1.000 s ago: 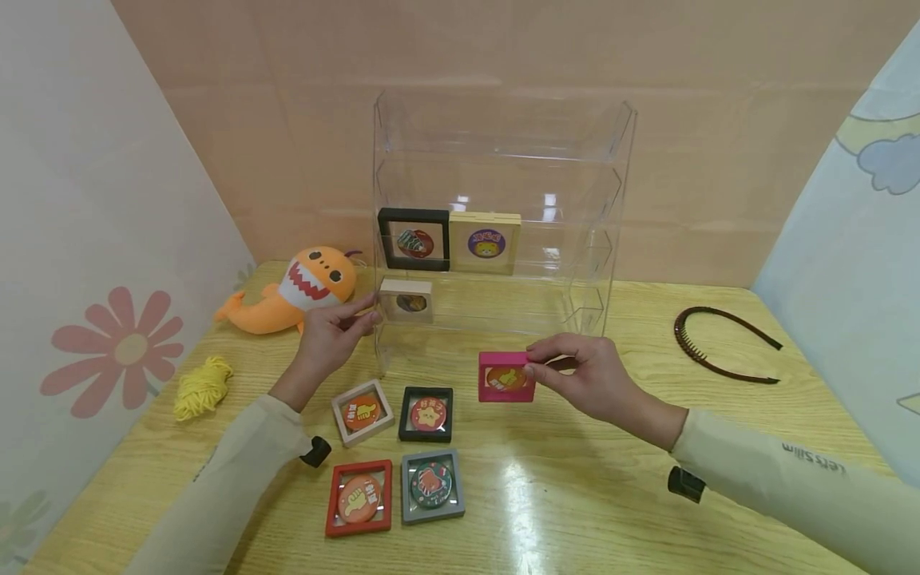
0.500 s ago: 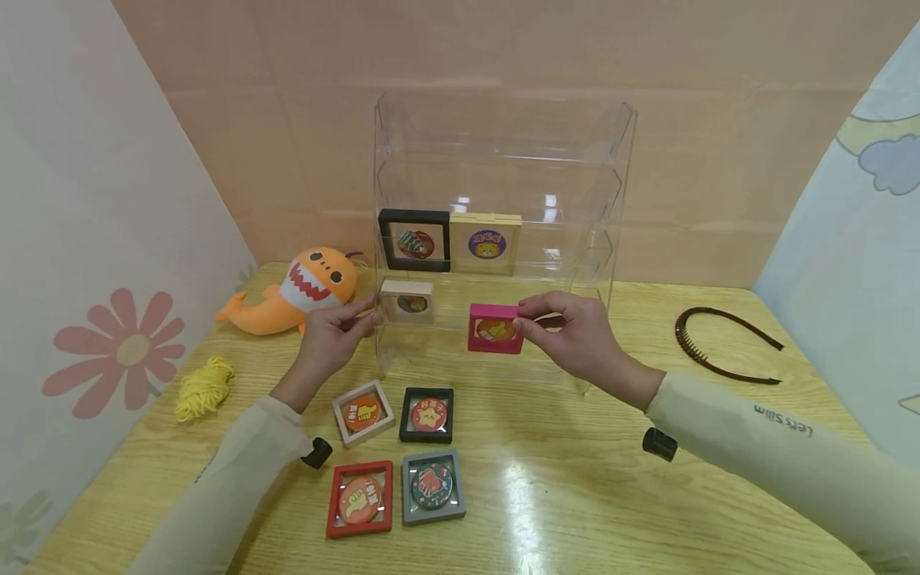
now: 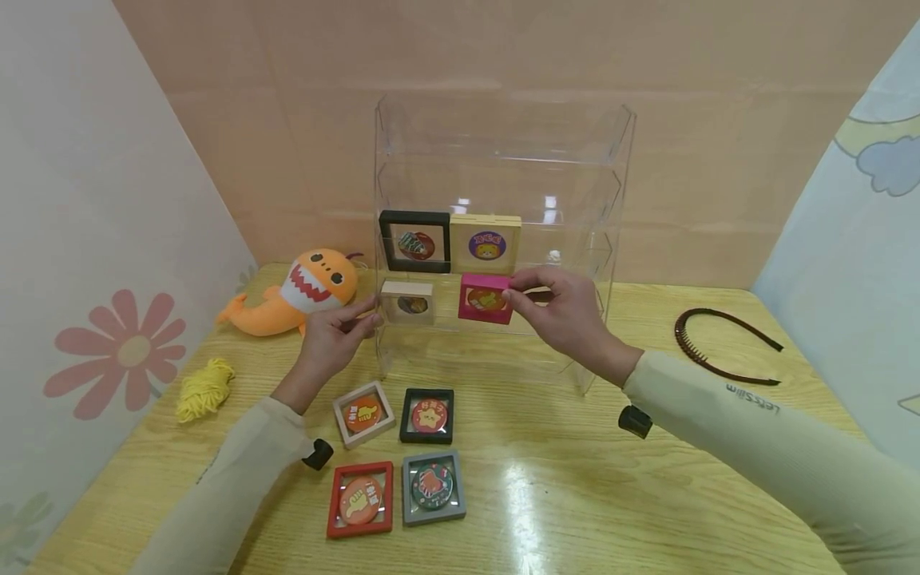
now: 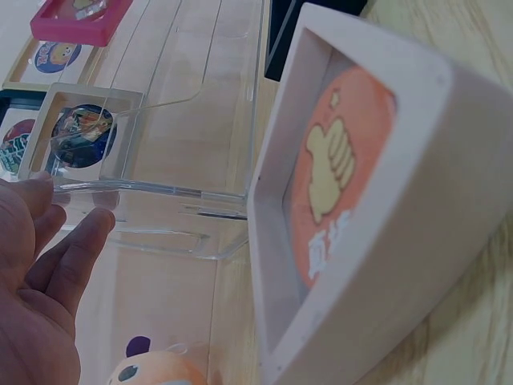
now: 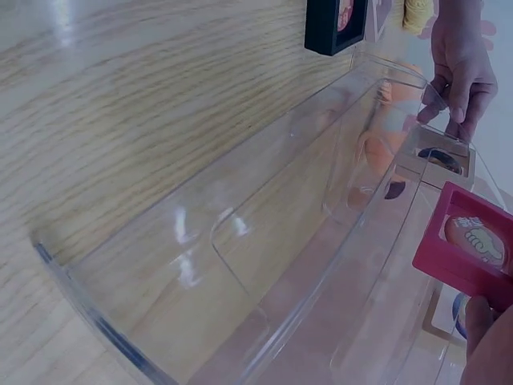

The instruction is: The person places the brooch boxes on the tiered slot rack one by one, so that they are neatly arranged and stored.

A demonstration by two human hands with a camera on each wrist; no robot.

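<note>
A clear acrylic display rack (image 3: pixel 496 188) with several tiers stands at the back of the table. My right hand (image 3: pixel 564 315) pinches the right edge of a magenta frame (image 3: pixel 470 281) holding an orange thumbs-up badge, upright in front of the lowest visible tier. At the rack's left side, my left hand (image 3: pixel 327 343) grips the side panel between thumb and fingers. Beside those fingers, a small cream frame (image 3: pixel 406 288) sits in the same low tier. One tier higher, a black frame (image 3: pixel 414 217) and a pale yellow frame (image 3: pixel 485 220) stand side by side.
In front of the rack lie a beige frame (image 3: pixel 346 435), a black frame (image 3: pixel 426 438), a red frame (image 3: pixel 359 531) and a grey frame (image 3: pixel 434 518), each with a badge. An orange shark plush (image 3: pixel 323 275) and yellow yarn (image 3: pixel 204 390) are left; a brown headband (image 3: pixel 690 343) is right.
My right hand has carried the magenta frame up and slightly left, from in front of the rack to its low tier. My left hand has stayed at the rack's left side.
</note>
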